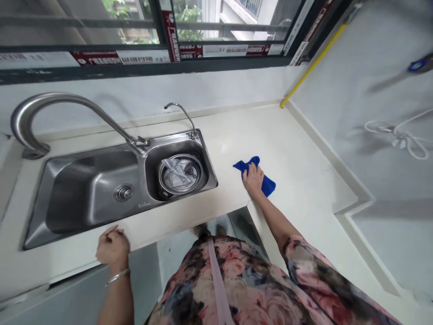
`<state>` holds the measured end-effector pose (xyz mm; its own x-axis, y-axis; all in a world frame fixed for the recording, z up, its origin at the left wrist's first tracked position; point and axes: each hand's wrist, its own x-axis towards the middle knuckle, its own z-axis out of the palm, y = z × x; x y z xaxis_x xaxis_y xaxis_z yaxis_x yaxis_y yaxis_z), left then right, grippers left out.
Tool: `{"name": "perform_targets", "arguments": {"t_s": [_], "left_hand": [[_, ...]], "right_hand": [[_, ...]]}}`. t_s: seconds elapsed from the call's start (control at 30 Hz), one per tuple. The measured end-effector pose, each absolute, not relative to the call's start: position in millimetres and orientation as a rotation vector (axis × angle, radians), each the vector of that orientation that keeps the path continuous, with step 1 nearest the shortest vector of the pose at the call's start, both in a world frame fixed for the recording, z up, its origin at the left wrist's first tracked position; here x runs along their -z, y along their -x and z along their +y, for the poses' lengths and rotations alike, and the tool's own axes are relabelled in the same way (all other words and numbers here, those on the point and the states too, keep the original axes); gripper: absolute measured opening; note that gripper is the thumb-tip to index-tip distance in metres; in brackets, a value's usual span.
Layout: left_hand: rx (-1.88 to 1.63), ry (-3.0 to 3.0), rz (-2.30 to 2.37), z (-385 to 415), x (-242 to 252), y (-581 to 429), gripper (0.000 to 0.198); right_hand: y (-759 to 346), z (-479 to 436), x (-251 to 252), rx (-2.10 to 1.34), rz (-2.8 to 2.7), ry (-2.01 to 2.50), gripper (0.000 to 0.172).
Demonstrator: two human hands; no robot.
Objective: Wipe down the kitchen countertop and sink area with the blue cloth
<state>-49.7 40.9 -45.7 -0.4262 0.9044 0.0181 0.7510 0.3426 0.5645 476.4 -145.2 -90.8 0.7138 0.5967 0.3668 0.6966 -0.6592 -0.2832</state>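
Note:
My right hand (253, 178) presses on a blue cloth (268, 186) lying on the white countertop (304, 180), its fingers over the bunched fabric. Part of the cloth sticks out beyond the fingertips and part under the wrist. Near the front edge of the counter, before the sink, my left hand (113, 246) is loosely closed with its fingers curled, and nothing shows in it. A silver bangle (118, 276) circles that wrist. The steel double sink (146, 205) is set into the counter at the left.
In the right basin stands a metal pot (199, 176) with a strainer and a clear plastic bag (176, 171). A large curved faucet (64, 97) and a thin small tap (182, 108) rise behind. A yellow pipe (313, 65) runs up the back corner; white cables (399, 133) hang at right.

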Motion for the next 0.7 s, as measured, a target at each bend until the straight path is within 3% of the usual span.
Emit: {"name": "perform_targets", "arguments": {"t_s": [0.7], "left_hand": [[-0.582, -1.453, 2.451, 37, 48, 46, 0.040]], "right_hand": [[-401, -177, 80, 0.215, -1.577, 2.410, 0.047]]}}
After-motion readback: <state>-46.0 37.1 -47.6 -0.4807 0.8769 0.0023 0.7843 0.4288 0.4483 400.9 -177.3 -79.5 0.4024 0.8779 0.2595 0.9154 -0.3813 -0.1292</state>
